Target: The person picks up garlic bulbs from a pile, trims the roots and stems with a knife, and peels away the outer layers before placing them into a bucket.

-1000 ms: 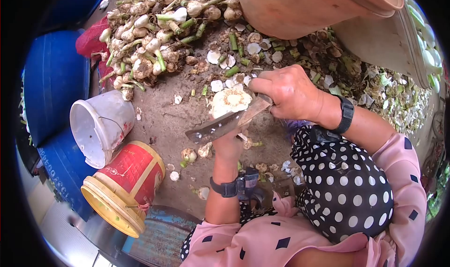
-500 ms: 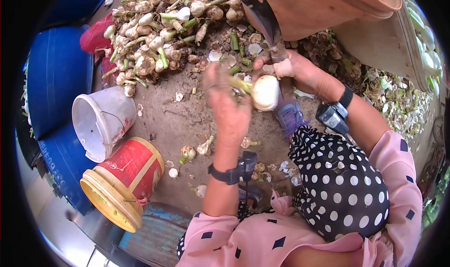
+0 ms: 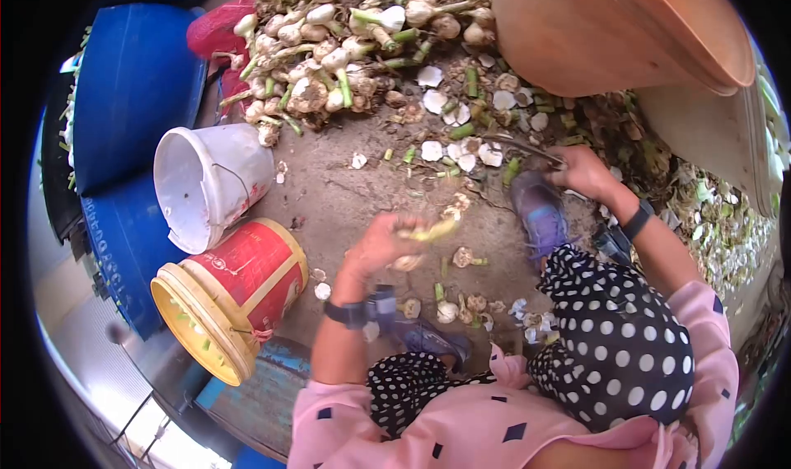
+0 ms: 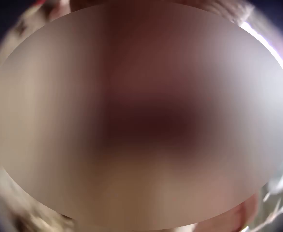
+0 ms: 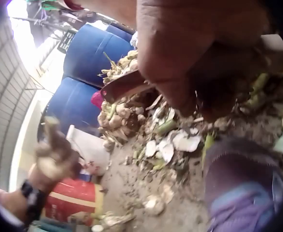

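Blurred by motion, my left hand (image 3: 381,244) grips a garlic bulb whose yellow-green stem (image 3: 437,230) points right, over the bare ground. In the right wrist view the same hand (image 5: 57,162) shows its stem (image 5: 51,126) upward. My right hand (image 3: 583,172) holds a knife (image 3: 531,149) above the purple shoe, blade pointing left. That hand (image 5: 180,43) and the knife blade (image 5: 124,87) are close up in the right wrist view. The left wrist view is too blurred to read.
A garlic heap (image 3: 329,49) lies at the top. White (image 3: 218,181) and red-yellow (image 3: 251,280) buckets stand left, beside blue barrels (image 3: 136,90). An orange tub (image 3: 610,32) is at upper right. Peelings (image 3: 465,152) and a purple shoe (image 3: 544,214) are near the right hand.
The hands have drawn apart. My left hand has moved lower with the garlic, away from the knife; my right hand has shifted right, and its blade has swung from upward to leftward.
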`<state>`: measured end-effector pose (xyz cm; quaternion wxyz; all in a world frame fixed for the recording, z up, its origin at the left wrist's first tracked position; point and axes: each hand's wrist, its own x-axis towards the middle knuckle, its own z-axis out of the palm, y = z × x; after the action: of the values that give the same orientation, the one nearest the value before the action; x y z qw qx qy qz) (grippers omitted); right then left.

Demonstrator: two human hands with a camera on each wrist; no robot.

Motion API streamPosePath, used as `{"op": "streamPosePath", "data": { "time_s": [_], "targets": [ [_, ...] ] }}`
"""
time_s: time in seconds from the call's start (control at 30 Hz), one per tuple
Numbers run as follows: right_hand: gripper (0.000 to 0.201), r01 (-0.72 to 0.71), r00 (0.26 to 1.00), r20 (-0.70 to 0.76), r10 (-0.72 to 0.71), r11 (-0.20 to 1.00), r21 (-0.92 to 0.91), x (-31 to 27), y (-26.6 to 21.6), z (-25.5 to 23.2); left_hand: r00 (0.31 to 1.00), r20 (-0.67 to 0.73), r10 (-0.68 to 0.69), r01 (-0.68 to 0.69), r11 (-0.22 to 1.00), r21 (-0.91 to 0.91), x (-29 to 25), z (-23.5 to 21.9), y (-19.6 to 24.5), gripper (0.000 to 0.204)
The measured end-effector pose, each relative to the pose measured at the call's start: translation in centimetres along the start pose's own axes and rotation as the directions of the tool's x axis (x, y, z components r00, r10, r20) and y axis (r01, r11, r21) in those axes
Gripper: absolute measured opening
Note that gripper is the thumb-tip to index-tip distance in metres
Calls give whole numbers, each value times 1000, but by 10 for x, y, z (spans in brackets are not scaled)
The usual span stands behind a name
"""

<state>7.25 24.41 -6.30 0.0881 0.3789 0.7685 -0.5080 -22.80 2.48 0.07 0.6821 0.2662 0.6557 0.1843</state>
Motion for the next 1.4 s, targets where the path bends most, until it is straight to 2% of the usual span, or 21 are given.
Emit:
{"op": "streamPosePath", "data": {
  "time_s": [0.03, 0.07, 0.1, 0.13, 0.17, 0.23, 0.3, 0.4, 0.47, 0.53, 0.6, 0.73, 0.8, 0.83, 1.0, 1.07, 1.1, 1.17, 1.23, 1.37, 1.4],
  "targets": [
    [34, -88, 996, 26, 85, 988, 124, -5, -1, 1, 1000, -3, -7, 7, 1000, 1, -2, -15, -12, 41],
    [34, -80, 997, 29, 77, 989, 123, -5, 1, 2, 998, 60, -7, -21, 894, 448, -3, -28, -21, 48],
    [32, -76, 997, 22, 74, 991, 109, -4, 3, 3, 993, 115, -38, -70, 599, 798, -3, -40, -25, 55],
    [30, -77, 997, 16, 76, 992, 98, -2, 1, 5, 983, -171, 61, 85, 676, 732, 1, -54, -20, 60],
    [27, -126, 992, 38, 122, 985, 115, -2, -3, 4, 886, -446, 127, 204, 757, 620, 13, -73, -11, 65],
    [26, -148, 989, 47, 143, 978, 145, 0, -11, 6, 448, -702, 554, -106, 812, 574, 43, -120, 12, 71],
    [24, -192, 981, 67, 183, 966, 171, 1, -25, 1, 293, -709, 642, 65, 726, 684, 72, -155, 46, 68],
    [25, -157, 986, 82, 145, 975, 158, 4, -34, 1, 416, -689, 593, 37, 746, 665, 106, -174, 58, 69],
    [23, -129, 990, 65, 122, 984, 124, 4, -35, 1, 333, -650, 683, 20, 685, 729, 103, -173, 55, 70],
    [20, -120, 992, 75, 104, 960, 253, 3, -35, -1, 310, -797, 519, -477, 810, 341, 87, -145, 56, 66],
    [18, -121, 992, 82, 98, 925, 359, 1, -45, -2, 431, -825, 366, -800, 579, -161, 62, -107, 48, 72],
    [21, -5, 999, 31, -8, 925, 380, 2, -69, -5, 798, -536, 276, -595, 211, -776, 53, -9, 17, 83],
    [28, 328, 933, -138, -332, 943, -53, -1, -78, -2, 832, -407, 377, -455, 45, -889, 48, 41, 23, 71],
    [28, 308, 939, -142, -313, 950, -55, -4, -82, -1, 840, -389, 378, -436, 45, -899, 42, 61, 32, 71],
    [28, 412, 862, -161, -481, 850, -329, -23, -96, -2, 857, -348, 381, -509, 512, -692, 31, 105, 50, 79],
    [29, 442, 834, -185, -519, 830, -340, -26, -97, -2, 885, -359, 298, -465, 502, -729, 33, 104, 41, 71],
    [29, 447, 822, -197, -534, 820, -357, -27, -100, -3, 740, -445, 505, -631, 750, -197, 41, 101, 22, 61],
    [29, 451, 811, -209, -546, 812, -371, -31, -103, -5, 598, -365, 714, -586, 700, 408, 42, 102, 13, 51],
    [27, 471, 799, -206, -564, 802, -367, -32, -105, -7, 825, -512, 241, -425, 860, -281, 36, 105, 21, 58],
    [24, 459, 813, -185, -552, 803, -379, -31, -106, -7, 784, -554, 280, -389, 917, -88, 37, 104, 25, 52],
    [23, 465, 812, -179, -556, 801, -378, -31, -106, -7, 724, -548, 420, -467, 882, 60, 40, 102, 20, 51]
  ]
}}
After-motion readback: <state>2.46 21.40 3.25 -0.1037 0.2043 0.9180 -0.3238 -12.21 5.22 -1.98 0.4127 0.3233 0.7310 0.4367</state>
